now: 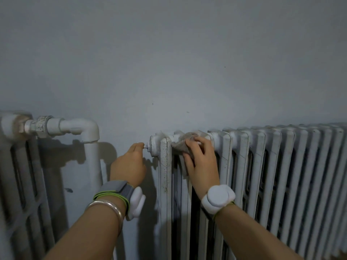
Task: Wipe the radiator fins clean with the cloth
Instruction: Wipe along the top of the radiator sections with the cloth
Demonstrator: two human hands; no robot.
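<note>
A white ribbed radiator (272, 166) runs along the wall from the middle to the right edge. A greyish cloth (183, 142) lies over the top of its second and third fins from the left end. My right hand (201, 160) presses the cloth against those fins, fingers spread over it and thumb down the front. My left hand (129, 164) is at the radiator's left end, its fingertips pinching the small valve knob (146, 146) that sticks out of the end cap. The leftmost fin (165, 166) is speckled with dark grime.
A second radiator (20, 175) stands at the far left. A white pipe with an elbow (88, 132) runs from it and drops down the wall between the two radiators. The grey wall (169, 62) fills the upper half of the view.
</note>
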